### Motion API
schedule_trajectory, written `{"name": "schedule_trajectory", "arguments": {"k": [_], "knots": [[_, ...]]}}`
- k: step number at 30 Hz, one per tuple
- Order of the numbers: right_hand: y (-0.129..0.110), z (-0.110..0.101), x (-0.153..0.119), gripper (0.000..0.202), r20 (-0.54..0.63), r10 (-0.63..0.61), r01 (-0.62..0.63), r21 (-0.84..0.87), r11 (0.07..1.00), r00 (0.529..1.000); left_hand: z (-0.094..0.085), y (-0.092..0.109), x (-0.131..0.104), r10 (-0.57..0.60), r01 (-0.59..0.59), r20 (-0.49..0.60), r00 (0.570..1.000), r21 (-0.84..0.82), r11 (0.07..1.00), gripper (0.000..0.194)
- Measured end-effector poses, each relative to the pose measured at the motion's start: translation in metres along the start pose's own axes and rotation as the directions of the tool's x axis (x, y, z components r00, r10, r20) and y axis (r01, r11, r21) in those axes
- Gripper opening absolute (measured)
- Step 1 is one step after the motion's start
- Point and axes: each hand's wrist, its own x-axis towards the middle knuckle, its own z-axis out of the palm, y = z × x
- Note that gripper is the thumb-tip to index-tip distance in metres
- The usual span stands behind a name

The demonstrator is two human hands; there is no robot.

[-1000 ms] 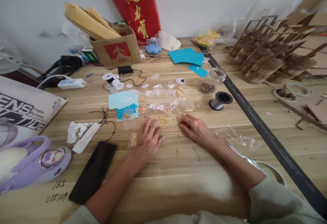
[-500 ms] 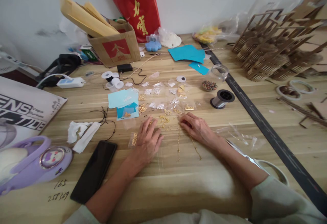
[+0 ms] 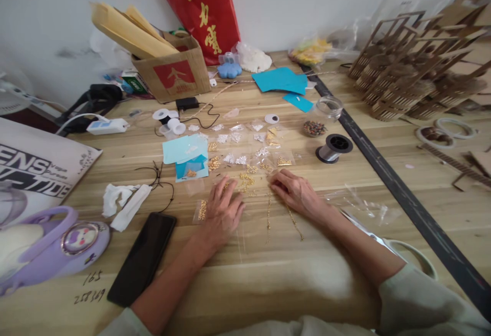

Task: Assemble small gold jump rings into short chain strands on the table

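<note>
My left hand (image 3: 222, 208) lies palm down on the wooden table with its fingers spread. Beside it is a small clear bag of gold findings (image 3: 202, 210). My right hand (image 3: 294, 191) is curled, its thumb and fingertips together at the tabletop; what they hold, if anything, is hidden. One gold chain (image 3: 294, 222) comes out from beneath that hand, and another gold chain (image 3: 268, 221) lies just to its left. Between the two hands sits a loose heap of gold chain (image 3: 246, 181). Thin clear strands lie below my left hand.
Small bags of silver findings (image 3: 241, 159) and blue cards (image 3: 185, 148) lie beyond my hands. A wire spool (image 3: 333, 148) and a jar of beads (image 3: 314, 128) stand right. Scissors (image 3: 412, 254) lie by my right forearm, a black phone (image 3: 141, 259) by my left.
</note>
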Motion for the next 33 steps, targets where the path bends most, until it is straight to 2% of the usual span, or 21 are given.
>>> {"name": "schedule_trajectory", "arguments": {"k": [11,21,28,33], "knots": [[0.003,0.0021,0.0002,0.011,0.0,-0.002,0.002,-0.01,1.0,1.0,-0.0015,-0.0029,0.0016,-0.06,0.061,-0.021,0.998,0.034,0.998,0.018],[0.0032,0.0023,0.0006,0.01,-0.01,-0.011,0.011,0.002,1.0,1.0,0.0013,-0.0037,-0.0001,-0.049,0.049,-0.007,0.999,0.039,0.998,0.019],[0.0031,0.0014,0.0007,0.011,-0.006,-0.014,0.014,0.015,1.0,1.0,-0.0033,-0.0026,0.0021,-0.053,0.054,-0.021,0.998,0.036,0.998,0.018],[0.0023,0.0012,0.0008,0.011,-0.012,-0.013,0.014,0.009,1.0,1.0,-0.0035,-0.003,0.0031,-0.054,0.054,-0.003,0.999,0.047,0.997,0.023]]}}
